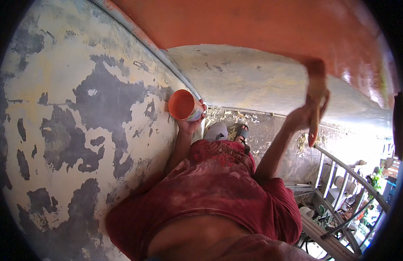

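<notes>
Fingers [326, 102] of the right hand [304, 115] grip the paintbrush [314, 126], bristles up at the orange-painted wall [253, 26]; it looks light and stiff, best held by its handle. The left hand [190, 126] clasps a paint-coated cup [181, 104], probably light, slippery inside.

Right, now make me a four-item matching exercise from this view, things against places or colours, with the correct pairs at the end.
Things
1. Cup
2. Paintbrush
3. Wall on the left
4. Metal ladder

Places or colours
A. Patchy grey and cream
B. Held in the right hand
C. Toward the lower right of the picture
D. Held in the left hand

Right pairs: 1-D, 2-B, 3-A, 4-C
</notes>
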The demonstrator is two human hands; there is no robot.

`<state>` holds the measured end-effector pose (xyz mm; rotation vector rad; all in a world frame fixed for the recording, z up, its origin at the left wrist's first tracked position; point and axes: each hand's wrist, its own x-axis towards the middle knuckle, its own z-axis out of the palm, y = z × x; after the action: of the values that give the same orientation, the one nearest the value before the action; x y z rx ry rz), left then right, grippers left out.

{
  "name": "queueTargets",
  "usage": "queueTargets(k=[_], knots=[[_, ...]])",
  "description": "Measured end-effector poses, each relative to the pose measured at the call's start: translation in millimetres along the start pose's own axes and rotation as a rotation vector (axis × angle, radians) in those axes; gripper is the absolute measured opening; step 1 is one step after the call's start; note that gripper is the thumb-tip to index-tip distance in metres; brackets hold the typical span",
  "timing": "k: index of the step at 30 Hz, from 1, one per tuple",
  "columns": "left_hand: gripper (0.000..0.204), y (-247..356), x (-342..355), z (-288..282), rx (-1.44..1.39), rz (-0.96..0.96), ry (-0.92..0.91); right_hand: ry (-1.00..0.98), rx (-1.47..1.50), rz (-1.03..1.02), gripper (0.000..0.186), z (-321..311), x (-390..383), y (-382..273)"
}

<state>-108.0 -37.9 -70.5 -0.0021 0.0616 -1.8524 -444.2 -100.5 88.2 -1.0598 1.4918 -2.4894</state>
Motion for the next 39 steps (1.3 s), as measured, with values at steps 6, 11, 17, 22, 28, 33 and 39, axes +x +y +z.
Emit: queueTargets(k=[6, 11, 17, 22, 28, 33, 39], knots=[[0.058, -3, 6, 0, 0.028, -0.039, -0.010, -0.095, -0.441, -0.502, 0.038, 53, -19, -37], [0.064, 5, 7, -18, 0.088, 0.038, -0.057, -0.554, 0.168, -0.363, 0.045, 146, -132, -88], [0.060, 0, 19, -7, 0.181, 0.145, -0.028, -0.812, 0.338, -0.357, 0.042, 172, -123, -124], [0.062, -11, 25, 20, -0.017, -0.054, 0.058, -0.557, 0.334, -0.021, 0.022, 68, -4, -35], [0.055, -15, 41, 23, 0.097, -0.069, 0.024, 0.146, 0.162, 0.028, 0.047, -64, 135, 31], [0.053, -32, 55, 35, 0.097, -0.141, 0.000, 0.265, -0.515, -0.440, 0.029, -41, 116, 41], [0.052, -47, 76, 31, 0.045, -0.119, 0.158, -0.697, 0.171, -0.187, 0.049, 50, -23, -50]])
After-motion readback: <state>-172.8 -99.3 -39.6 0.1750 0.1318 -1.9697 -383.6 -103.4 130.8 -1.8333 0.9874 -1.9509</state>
